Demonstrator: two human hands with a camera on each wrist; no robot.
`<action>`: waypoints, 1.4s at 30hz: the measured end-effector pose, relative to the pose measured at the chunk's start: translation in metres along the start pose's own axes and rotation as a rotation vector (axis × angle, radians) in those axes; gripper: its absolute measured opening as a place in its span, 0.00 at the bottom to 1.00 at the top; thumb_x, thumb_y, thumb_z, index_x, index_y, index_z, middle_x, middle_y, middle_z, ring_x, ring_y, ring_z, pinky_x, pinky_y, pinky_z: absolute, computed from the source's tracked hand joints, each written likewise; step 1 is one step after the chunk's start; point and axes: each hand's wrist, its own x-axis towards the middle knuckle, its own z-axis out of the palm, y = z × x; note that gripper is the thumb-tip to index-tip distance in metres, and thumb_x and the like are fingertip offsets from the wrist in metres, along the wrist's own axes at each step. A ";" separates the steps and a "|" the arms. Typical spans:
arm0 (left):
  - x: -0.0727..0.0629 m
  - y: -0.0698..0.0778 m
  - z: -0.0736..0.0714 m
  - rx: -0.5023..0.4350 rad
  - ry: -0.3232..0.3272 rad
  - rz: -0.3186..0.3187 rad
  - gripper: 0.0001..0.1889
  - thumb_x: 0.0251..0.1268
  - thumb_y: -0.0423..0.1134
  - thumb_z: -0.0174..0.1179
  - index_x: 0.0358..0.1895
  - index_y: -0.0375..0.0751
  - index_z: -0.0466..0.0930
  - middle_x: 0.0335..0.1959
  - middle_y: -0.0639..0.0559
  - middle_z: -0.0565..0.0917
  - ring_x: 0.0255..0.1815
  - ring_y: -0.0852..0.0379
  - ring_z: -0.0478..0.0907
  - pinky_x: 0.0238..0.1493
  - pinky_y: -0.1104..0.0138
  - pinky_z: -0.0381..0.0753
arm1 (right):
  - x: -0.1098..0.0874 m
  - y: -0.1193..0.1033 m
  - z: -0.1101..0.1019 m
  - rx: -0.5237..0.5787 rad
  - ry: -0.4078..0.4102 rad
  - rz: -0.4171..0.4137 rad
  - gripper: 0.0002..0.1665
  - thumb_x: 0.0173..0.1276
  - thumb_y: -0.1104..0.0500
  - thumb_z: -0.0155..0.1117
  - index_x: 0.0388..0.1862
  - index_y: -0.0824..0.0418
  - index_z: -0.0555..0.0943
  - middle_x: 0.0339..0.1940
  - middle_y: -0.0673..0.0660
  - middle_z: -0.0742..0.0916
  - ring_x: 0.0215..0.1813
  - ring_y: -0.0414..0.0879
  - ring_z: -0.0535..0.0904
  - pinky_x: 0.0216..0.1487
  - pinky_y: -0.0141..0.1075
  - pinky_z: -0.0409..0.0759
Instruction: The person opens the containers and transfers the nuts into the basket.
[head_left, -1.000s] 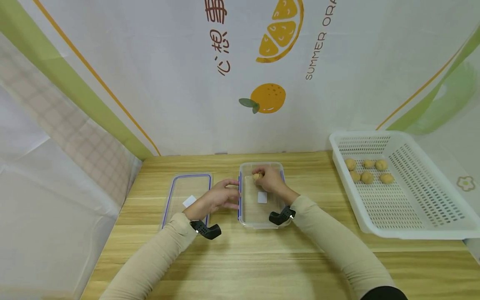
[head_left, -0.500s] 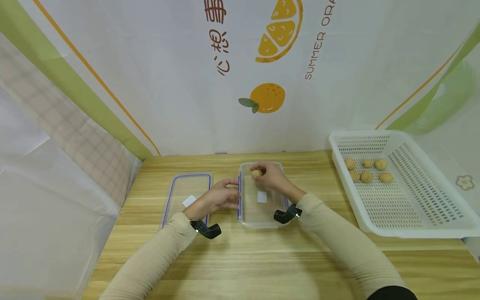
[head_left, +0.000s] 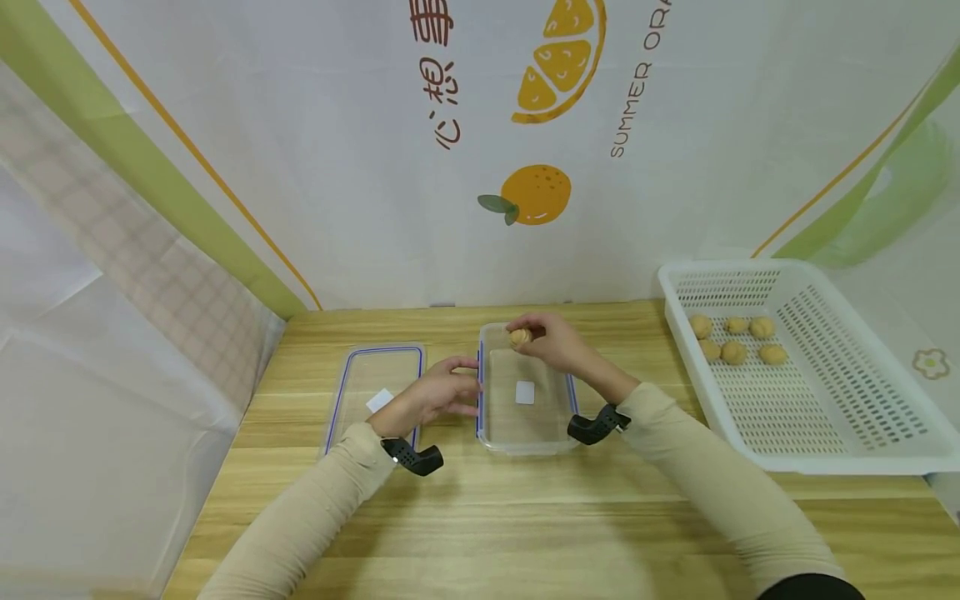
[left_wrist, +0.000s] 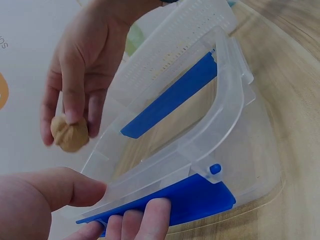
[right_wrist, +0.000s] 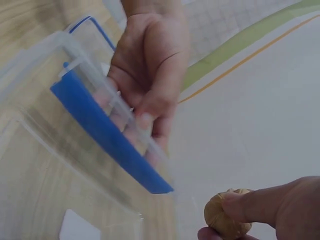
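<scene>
My right hand (head_left: 561, 343) pinches a tan, wrinkled walnut (head_left: 518, 337) between thumb and fingers. It is over the far end of a clear plastic box (head_left: 525, 429), and the left wrist view shows the walnut (left_wrist: 70, 134) raised beside the rim. At the box's left side, my left hand (head_left: 444, 390) touches the wall with loosely extended fingers. Its fingertips rest on the blue clasp (left_wrist: 200, 200), with the thumb near the rim. Inside the box I see a white square label (head_left: 525, 392) and no walnut.
A clear lid (head_left: 372, 360) with a blue seal lies left of the box, partly under my left wrist. On the right stands a white perforated basket (head_left: 832, 462) holding several walnuts (head_left: 733, 352). A printed curtain (head_left: 360, 208) hangs behind the wooden table (head_left: 480, 533).
My right hand has lifted the walnut from inside the box and drawn back slightly, up and to the right. The left hand has stayed against the box.
</scene>
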 end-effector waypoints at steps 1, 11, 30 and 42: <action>0.000 0.000 0.000 -0.002 -0.001 -0.002 0.30 0.68 0.25 0.54 0.73 0.29 0.59 0.61 0.27 0.71 0.59 0.37 0.77 0.49 0.55 0.91 | -0.001 0.000 -0.003 -0.004 0.001 -0.009 0.19 0.69 0.70 0.67 0.58 0.70 0.82 0.54 0.65 0.85 0.52 0.53 0.80 0.53 0.39 0.83; 0.000 0.001 0.001 0.009 0.001 0.000 0.30 0.68 0.25 0.55 0.73 0.29 0.59 0.60 0.28 0.72 0.52 0.43 0.78 0.49 0.55 0.91 | -0.017 -0.001 -0.035 -0.018 -0.031 -0.030 0.20 0.69 0.70 0.66 0.60 0.70 0.80 0.58 0.67 0.83 0.57 0.58 0.80 0.58 0.45 0.84; 0.001 0.000 0.001 0.017 0.003 0.000 0.31 0.68 0.25 0.55 0.73 0.30 0.59 0.58 0.30 0.73 0.53 0.42 0.78 0.51 0.53 0.90 | -0.056 -0.003 -0.101 -0.162 -0.089 -0.102 0.20 0.71 0.67 0.67 0.61 0.65 0.82 0.64 0.64 0.82 0.63 0.59 0.77 0.64 0.54 0.78; 0.000 0.000 0.001 0.016 0.018 -0.009 0.30 0.69 0.25 0.56 0.72 0.31 0.61 0.58 0.31 0.73 0.52 0.44 0.78 0.50 0.55 0.90 | -0.071 -0.002 -0.134 -0.193 -0.112 -0.141 0.20 0.72 0.64 0.68 0.61 0.62 0.82 0.62 0.61 0.83 0.61 0.50 0.79 0.55 0.27 0.80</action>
